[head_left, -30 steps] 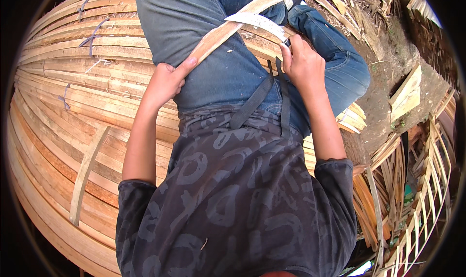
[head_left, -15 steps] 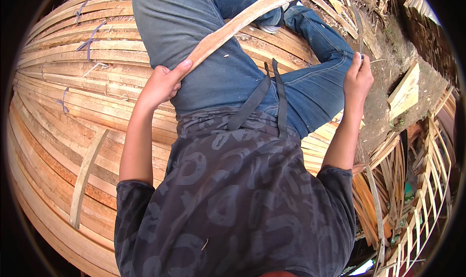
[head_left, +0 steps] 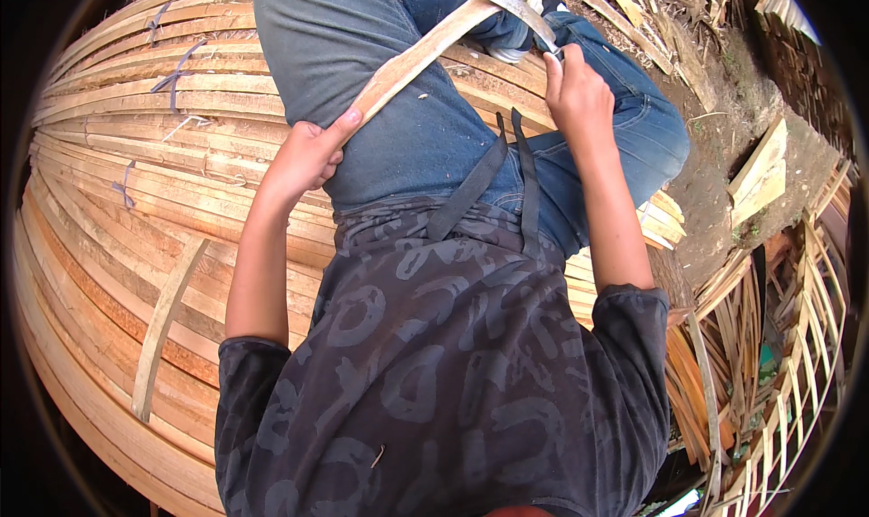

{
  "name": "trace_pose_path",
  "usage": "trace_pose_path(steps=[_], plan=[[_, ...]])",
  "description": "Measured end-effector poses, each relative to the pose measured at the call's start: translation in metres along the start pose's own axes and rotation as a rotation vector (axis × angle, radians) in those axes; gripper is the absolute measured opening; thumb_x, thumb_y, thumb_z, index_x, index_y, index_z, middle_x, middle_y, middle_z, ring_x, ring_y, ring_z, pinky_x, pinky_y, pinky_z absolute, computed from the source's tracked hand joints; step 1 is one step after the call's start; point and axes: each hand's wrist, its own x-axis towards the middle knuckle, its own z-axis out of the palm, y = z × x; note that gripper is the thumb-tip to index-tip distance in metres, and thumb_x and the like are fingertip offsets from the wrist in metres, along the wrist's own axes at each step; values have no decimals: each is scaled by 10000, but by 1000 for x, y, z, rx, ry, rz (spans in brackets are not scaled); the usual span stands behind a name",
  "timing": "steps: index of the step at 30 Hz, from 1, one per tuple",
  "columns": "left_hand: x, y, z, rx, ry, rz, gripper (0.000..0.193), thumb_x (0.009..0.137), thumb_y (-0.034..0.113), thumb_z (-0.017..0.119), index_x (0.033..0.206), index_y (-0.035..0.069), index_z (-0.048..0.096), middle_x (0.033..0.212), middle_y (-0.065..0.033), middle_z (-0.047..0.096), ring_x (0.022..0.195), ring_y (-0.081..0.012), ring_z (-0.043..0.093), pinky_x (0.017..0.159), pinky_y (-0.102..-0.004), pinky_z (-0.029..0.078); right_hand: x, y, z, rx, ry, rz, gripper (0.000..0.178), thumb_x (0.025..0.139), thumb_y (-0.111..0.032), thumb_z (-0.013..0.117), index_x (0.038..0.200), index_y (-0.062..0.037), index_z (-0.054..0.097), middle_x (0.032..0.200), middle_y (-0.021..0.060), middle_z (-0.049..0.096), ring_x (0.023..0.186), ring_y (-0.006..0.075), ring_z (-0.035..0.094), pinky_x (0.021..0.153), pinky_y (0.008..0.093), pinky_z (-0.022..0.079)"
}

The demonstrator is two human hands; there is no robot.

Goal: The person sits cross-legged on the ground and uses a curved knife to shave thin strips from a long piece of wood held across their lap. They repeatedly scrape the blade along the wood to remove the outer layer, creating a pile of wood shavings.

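A long pale wooden strip [head_left: 425,51] slants across my bent leg, running away to the upper right. My left hand [head_left: 315,150] grips its near end, thumb along the top. In my right hand [head_left: 577,90] is a knife [head_left: 523,12] with a curved metal blade; most of its handle is hidden in my fist. The blade lies across the far part of the strip, and seems to touch it. My jeans [head_left: 398,137] are beneath the strip.
Bundles of long wooden slats [head_left: 199,91], tied with purple string [head_left: 174,75], fill the left side. A short curved slat [head_left: 167,331] lies across them. On the right are a flat wood offcut [head_left: 759,173], a lattice of thin strips [head_left: 792,372] and scraps on the ground.
My right hand has swung from the far right in toward the middle, bringing the knife blade across the strip. The left hand keeps its hold nearly in place.
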Motion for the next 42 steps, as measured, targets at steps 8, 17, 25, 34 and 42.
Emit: trace_pose_path(steps=[8, 17, 25, 34, 42], plan=[[8, -12, -10, -52, -106, -5, 647, 839, 621, 631, 473, 149, 383, 430, 46, 328, 350, -49, 285, 340, -231, 210, -16, 144, -79, -160, 25, 571, 404, 979, -374, 454, 972, -2, 611, 892, 298, 647, 899, 493, 609, 763, 546, 464], [5, -6, -10, -30, -95, 6, 645, 848, 622, 616, 482, 147, 378, 430, 39, 335, 349, -55, 285, 341, -237, 211, -60, 9, -22, 441, 162, 410, 230, 963, -227, 536, 887, -10, 541, 690, 196, 603, 629, 401, 610, 550, 441, 449], [1, -6, -2, -36, -31, 22, 609, 867, 593, 616, 506, 169, 370, 441, 69, 317, 355, -31, 242, 343, -220, 175, -22, -17, -13, -19, 49, -88, 251, 904, -313, 604, 899, -73, 534, 662, 136, 610, 560, 343, 631, 483, 440, 502], [3, -8, -4, -50, -54, 29, 641, 824, 610, 661, 492, 123, 412, 454, 22, 381, 352, -60, 332, 331, -227, 254, -9, 6, -16, -48, 141, -3, 229, 920, -290, 586, 889, -73, 517, 681, 124, 606, 581, 332, 627, 486, 437, 489], [9, -7, -7, -51, -112, 12, 631, 840, 601, 646, 496, 146, 378, 456, 38, 352, 356, -49, 307, 327, -221, 230, -27, -42, -11, 78, 18, -113, 238, 920, -299, 582, 908, -67, 527, 693, 159, 613, 582, 372, 619, 508, 483, 489]])
